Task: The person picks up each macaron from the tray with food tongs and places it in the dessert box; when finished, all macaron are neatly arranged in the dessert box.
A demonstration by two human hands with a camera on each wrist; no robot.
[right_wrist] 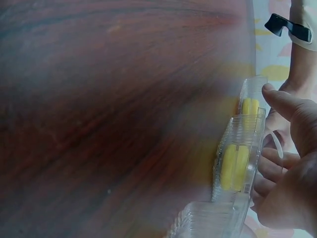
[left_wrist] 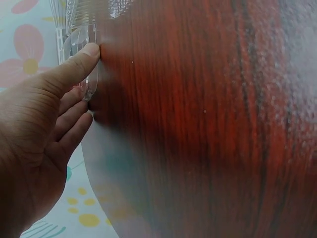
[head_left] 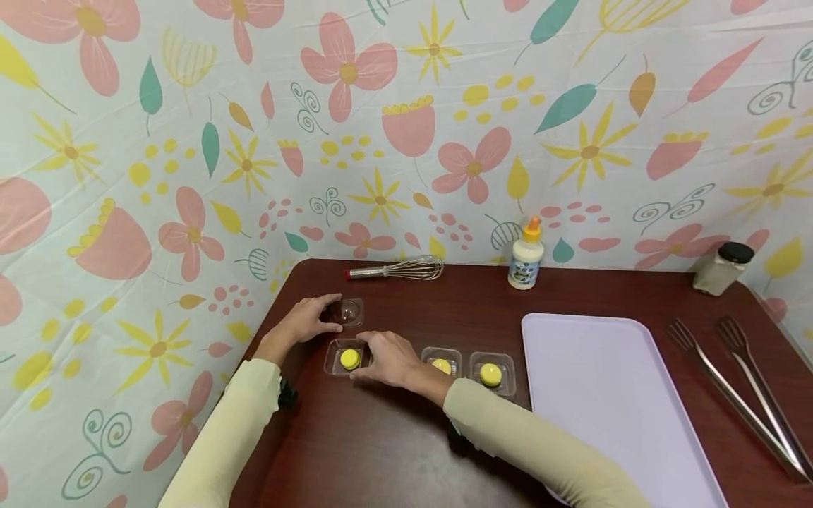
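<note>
My left hand [head_left: 305, 317] is at the table's far left. Its thumb and fingers grip opposite edges of a clear plastic lid [head_left: 353, 311] with a raised dome. In the left wrist view the lid [left_wrist: 92, 89] sits between the thumb and the fingers. Just in front of it is a clear plastic box [head_left: 333, 361] with a yellow macaron [head_left: 350, 359] inside. My right hand [head_left: 394, 358] holds that box by its right end, thumb at the front, forefinger at the back. In the right wrist view the thumb meets the box [right_wrist: 255, 87] near its rim.
Two more clear boxes [head_left: 511, 384] with yellow macarons stand right of my right hand. Behind lie a whisk [head_left: 406, 269] and an orange-capped bottle [head_left: 525, 257]. A lilac tray [head_left: 597, 395], metal tongs [head_left: 756, 395] and a black-lidded jar [head_left: 720, 271] are to the right.
</note>
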